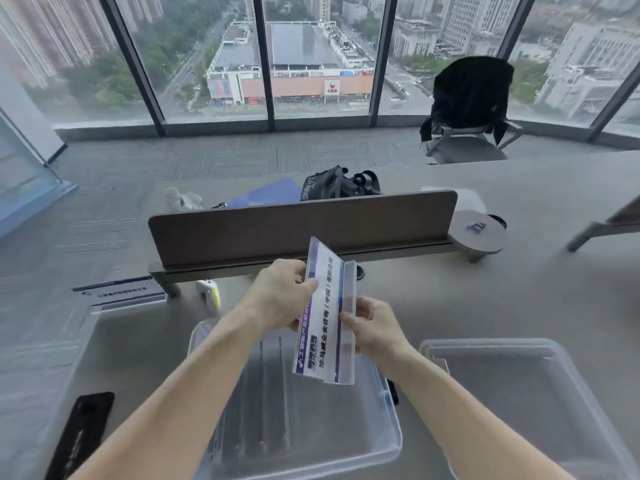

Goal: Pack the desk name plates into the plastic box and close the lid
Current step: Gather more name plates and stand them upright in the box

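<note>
A clear acrylic desk name plate (327, 317) with a white and purple printed card is held on end above the open plastic box (391, 441). My left hand (280, 296) grips its left edge and my right hand (372, 323) pinches its right edge. Several clear name plates stand on edge inside the box, in its left part. The box's clear lid (526, 393) lies flat on the desk to the right of the box. Another name plate (121, 294) lies on the desk at the far left.
A brown desk divider (301, 230) runs across behind my hands, with a round grey shelf (478, 235) at its right end. A black flat object (81, 434) lies at the lower left. A white and yellow device (209, 296) sits near the divider's foot. Beyond are a bag, an office chair and windows.
</note>
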`<state>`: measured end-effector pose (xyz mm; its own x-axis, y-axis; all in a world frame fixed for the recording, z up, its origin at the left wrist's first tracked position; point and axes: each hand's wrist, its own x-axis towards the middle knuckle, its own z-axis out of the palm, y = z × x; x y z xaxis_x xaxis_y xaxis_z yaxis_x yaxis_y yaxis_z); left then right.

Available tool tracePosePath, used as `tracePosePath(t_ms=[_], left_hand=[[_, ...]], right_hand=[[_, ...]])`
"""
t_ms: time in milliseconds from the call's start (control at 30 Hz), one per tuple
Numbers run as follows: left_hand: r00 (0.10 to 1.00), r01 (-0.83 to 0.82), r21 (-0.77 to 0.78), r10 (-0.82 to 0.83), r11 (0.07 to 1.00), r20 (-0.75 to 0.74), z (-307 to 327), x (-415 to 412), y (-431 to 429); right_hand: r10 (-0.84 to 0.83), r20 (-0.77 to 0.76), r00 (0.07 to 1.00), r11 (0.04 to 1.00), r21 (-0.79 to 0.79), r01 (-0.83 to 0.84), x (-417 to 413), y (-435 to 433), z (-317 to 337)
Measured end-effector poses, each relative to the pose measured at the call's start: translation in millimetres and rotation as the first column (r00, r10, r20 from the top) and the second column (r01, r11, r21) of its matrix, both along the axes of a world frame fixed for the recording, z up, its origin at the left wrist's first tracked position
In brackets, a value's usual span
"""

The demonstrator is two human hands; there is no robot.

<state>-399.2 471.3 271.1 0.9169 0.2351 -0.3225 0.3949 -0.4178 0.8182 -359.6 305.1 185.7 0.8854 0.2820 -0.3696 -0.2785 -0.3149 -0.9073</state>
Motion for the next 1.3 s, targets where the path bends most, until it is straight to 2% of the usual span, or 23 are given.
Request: tracePosePath(t_ms=[100,233,367,567,733,933,1300], left_hand=[[0.991,-0.026,-0.011,0.025,1.000,-0.129,-39.0,-3.8,-6.8],[0.972,-0.029,0.055,0.041,0.998,-0.231,-105.0,-11.6,-7.7],[0.947,0.026,0.087,0.003,0.996,-0.323,-165.5,-18.6,-7.2],[0.923,0.096,0.155,-0.030,0.983,-0.384,-236.9,-22.2,-11.6],[0.916,0.108,0.211,-0.015,0.971,-0.402,-257.2,-19.2,-13.5],[0.919,0.078,0.193,0.005,0.978,-0.395,-264.3,-14.8,-22.0],[0.919,0.021,0.234,0.073,0.972,-0.387,-265.0,-24.2,-6.4]], right_hand=[[0.028,-0.070,0.997,0.996,-0.079,-0.034,-9.9,-0.3,-40.0],[0.024,-0.177,0.984,0.992,-0.117,-0.046,-21.7,9.2,-92.0],[0.037,-0.201,0.979,0.977,-0.196,-0.077,-29.7,14.8,-134.7],[0.061,-0.294,0.954,0.944,-0.292,-0.151,-35.0,26.0,-198.9],[0.047,-0.350,0.936,0.945,-0.289,-0.156,-35.7,30.5,-218.8],[0.011,-0.388,0.922,0.944,-0.299,-0.137,-34.6,40.5,-238.0],[0.078,-0.381,0.921,0.942,-0.274,-0.193,-41.8,57.9,-250.4]])
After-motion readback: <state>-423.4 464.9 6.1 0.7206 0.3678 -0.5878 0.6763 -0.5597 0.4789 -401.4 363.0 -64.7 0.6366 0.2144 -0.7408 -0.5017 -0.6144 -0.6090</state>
